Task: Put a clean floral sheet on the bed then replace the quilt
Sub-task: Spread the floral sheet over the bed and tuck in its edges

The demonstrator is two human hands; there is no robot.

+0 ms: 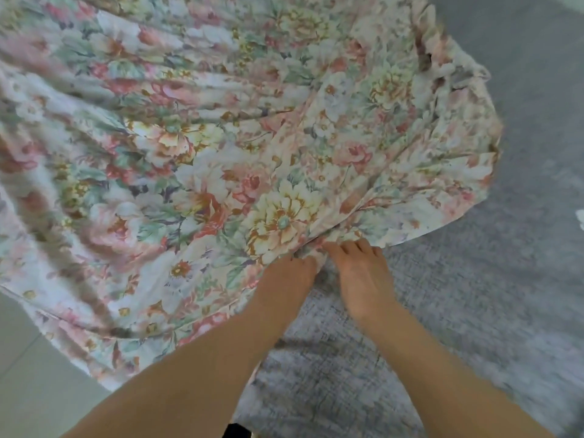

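Matt creased cloth floral sheet (221, 147) over rough grey woven mattress (474, 311)

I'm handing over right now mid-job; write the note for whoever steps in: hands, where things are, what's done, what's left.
Left hand: grips the near edge of the floral sheet.
Right hand: grips the same edge just beside it, fingers curled into the fabric.
Sheet: billowed and bunched over the left part of the grey bed surface; the right and near parts are uncovered.
Done: sheet brought to the bed, partly opened.
Left: spread it flat over the whole bed, then replace the quilt, which is not in view.
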